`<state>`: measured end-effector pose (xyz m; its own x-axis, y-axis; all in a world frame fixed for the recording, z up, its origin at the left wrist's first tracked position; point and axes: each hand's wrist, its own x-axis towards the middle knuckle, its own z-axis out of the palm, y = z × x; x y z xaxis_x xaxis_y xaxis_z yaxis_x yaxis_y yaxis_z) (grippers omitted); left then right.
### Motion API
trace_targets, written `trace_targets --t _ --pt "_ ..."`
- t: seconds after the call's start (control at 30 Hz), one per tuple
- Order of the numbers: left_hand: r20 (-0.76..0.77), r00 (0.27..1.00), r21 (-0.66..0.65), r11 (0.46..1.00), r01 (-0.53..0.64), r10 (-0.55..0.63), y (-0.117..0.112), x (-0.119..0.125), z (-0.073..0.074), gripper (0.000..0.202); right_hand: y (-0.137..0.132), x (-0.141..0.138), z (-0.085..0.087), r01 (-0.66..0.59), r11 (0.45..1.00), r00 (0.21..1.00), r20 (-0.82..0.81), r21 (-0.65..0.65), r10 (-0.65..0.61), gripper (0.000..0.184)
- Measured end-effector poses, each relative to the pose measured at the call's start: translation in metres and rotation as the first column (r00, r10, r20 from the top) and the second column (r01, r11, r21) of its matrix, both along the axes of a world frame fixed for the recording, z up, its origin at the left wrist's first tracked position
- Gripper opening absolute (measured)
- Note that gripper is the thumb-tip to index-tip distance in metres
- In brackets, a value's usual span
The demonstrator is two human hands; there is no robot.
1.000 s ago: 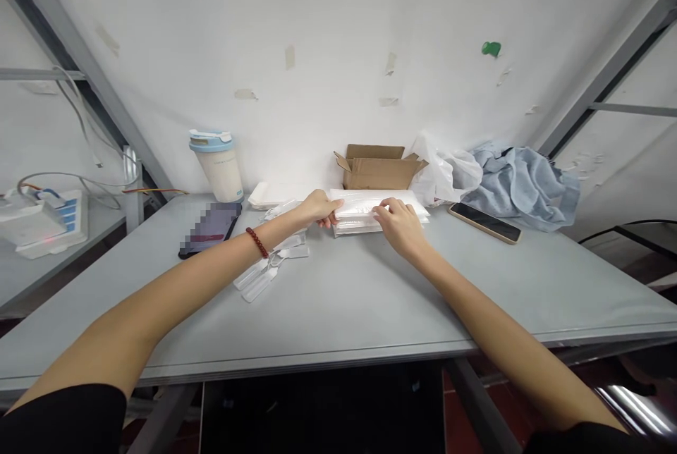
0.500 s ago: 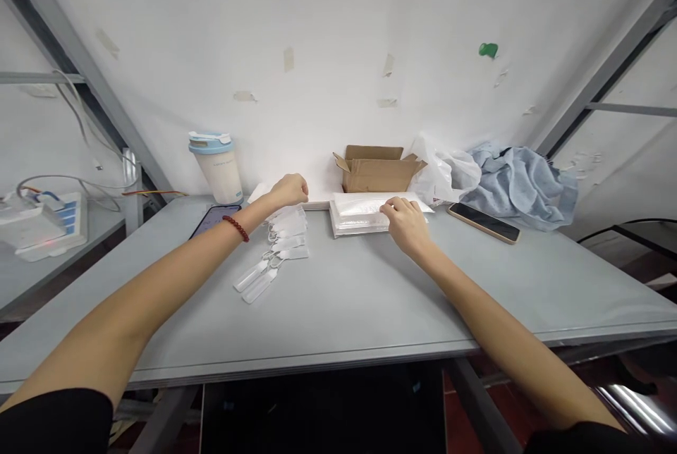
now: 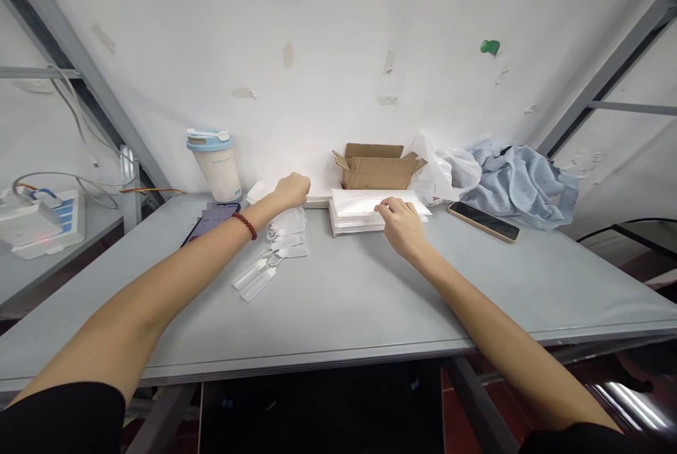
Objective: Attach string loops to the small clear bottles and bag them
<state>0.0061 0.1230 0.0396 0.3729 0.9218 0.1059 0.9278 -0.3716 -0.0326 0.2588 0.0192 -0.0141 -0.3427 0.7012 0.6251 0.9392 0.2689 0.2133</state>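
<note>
My left hand (image 3: 293, 189) is curled into a loose fist above a white tray-like stack (image 3: 259, 193) at the back of the grey table (image 3: 343, 292); what it holds, if anything, is hidden. A red bead bracelet sits on that wrist. My right hand (image 3: 402, 225) rests with bent fingers pinching at the front edge of a stack of clear plastic bags (image 3: 360, 209). Several small clear-bagged white pieces (image 3: 272, 256) lie in a loose line below my left hand.
A brown open cardboard box (image 3: 376, 166) stands against the wall, with a white plastic bag (image 3: 447, 172) and blue cloth (image 3: 521, 182) to its right. A phone (image 3: 484, 221) lies right, another phone (image 3: 211, 218) left. A white-and-blue cup (image 3: 216, 163) stands back left.
My left hand left the stack of plastic bags and moved left and back, closing into a fist over the white tray. My right hand stayed on the bags, shifting slightly.
</note>
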Motion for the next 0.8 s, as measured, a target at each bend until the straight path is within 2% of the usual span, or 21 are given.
trace_targets --t 0.13,0.23,0.47,0.53,0.67,0.8 --pt "-0.062 0.998 0.035 0.999 -0.018 0.020 0.000 0.006 0.002 0.028 -0.003 -0.003 0.002 0.030 0.998 1.000 0.003 -0.052 -0.030 0.041" --pt "-0.074 0.994 0.091 0.993 -0.070 0.077 0.002 0.007 0.005 0.031 -0.006 -0.006 0.004 0.063 0.995 0.998 0.000 -0.076 -0.063 0.040" --pt "-0.031 0.977 0.246 0.949 -0.198 0.212 -0.003 -0.002 0.024 0.036 -0.008 -0.009 0.006 0.084 0.984 0.996 -0.013 -0.155 -0.088 0.038" --pt "-0.015 0.977 0.296 0.934 -0.200 0.214 -0.011 -0.008 0.029 0.036 -0.009 -0.009 0.006 0.079 0.986 0.996 -0.026 -0.148 -0.084 0.039" --pt "0.000 0.990 0.463 0.878 -0.123 0.138 -0.034 -0.025 0.036 0.032 -0.011 -0.011 0.006 0.066 0.990 0.995 -0.064 -0.123 -0.075 0.038" --pt "0.039 0.996 0.561 0.824 -0.084 0.075 -0.065 -0.039 0.033 0.027 -0.016 -0.017 0.008 -0.003 0.998 0.990 -0.140 -0.059 -0.005 0.036"
